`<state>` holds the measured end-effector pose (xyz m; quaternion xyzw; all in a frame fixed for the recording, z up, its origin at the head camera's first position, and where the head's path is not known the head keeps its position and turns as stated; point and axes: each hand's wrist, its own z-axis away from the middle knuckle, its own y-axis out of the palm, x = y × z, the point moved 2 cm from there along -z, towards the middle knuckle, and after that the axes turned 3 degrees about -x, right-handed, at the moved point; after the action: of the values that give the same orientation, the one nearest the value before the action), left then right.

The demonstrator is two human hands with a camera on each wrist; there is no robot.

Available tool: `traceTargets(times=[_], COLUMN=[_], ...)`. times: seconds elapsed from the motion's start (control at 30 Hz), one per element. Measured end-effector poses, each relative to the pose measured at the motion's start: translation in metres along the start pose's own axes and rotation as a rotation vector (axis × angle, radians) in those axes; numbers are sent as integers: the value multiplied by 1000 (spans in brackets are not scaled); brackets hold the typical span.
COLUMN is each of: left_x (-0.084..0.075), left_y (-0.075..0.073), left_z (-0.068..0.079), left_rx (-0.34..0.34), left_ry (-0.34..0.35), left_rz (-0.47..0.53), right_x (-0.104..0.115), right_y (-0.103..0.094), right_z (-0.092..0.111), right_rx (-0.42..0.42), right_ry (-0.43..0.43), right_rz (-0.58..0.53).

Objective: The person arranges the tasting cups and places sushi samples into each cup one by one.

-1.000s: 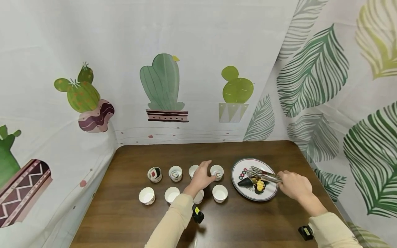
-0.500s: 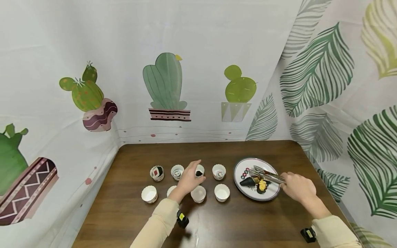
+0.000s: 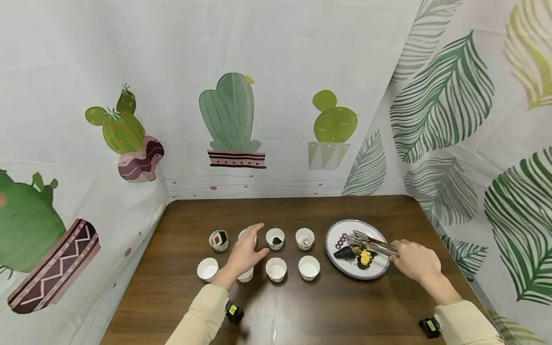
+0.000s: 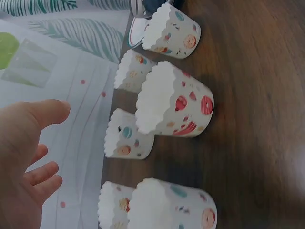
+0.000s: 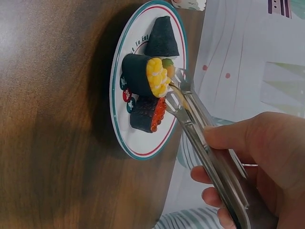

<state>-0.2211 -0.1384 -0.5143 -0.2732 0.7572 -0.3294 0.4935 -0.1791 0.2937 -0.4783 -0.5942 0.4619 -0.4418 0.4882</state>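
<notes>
My left hand [image 3: 242, 256] hovers over the cups, fingers straight and thumb spread, holding nothing. It partly hides a back-row paper cup [image 3: 251, 237] and a front-row cup [image 3: 246, 275]. Farther right, my right hand [image 3: 416, 260] grips metal tongs [image 5: 209, 157], whose tips reach over the round plate [image 5: 116, 109]. Beside the tips lies a corn-topped sushi roll [image 5: 143, 76] wrapped in black. A black cone-shaped piece [image 5: 162, 38] and a red-roe sushi roll [image 5: 145, 114] rest on the same plate. Another small orange-green piece [image 5: 168, 67] is half hidden behind the corn roll.
Two rows of white scalloped cups stand on the brown table [image 3: 310, 311]. The back-left cup [image 3: 219, 241] contains a red, white and black piece. A black item lies in another back cup [image 3: 275, 239]. Printed cloth [image 3: 284, 57] hangs behind the table.
My left hand has moved left along the cups, away from the back-right cup, uncovering the cup with the black item. The right hand and tongs stay over the plate; the view shifted slightly.
</notes>
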Motion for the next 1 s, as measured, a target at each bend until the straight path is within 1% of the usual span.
traceTargets(times=[0.17,0.3,0.4,0.5,0.67,0.83,1.0], left_x=[7,12,18,25,39,52,66], left_y=[-15,-28,-37,-44,-50,-55,-57], left_z=[7,12,19,29,46,61,75], left_rx=[-24,-74,-113,-130,-158,-219,-255], left_ry=[-34,-21,-20,-49,-91,-113,-167], left_rz=[5,3,-10,-21,-27,-17,0], right_x=[1,0,-1,-1,1,5,8], right_y=[-2,-4,-4,-5,-6,-9,-11], right_z=[0,-1,-1,-2,-3,-5,-6], right_rx=[-5,-18,-22,-25,-32,-34,-45], right_ry=[-2,-6,-8,-4,-3,4,3], right_rz=[-1,3,4,0,-9,-18,-24])
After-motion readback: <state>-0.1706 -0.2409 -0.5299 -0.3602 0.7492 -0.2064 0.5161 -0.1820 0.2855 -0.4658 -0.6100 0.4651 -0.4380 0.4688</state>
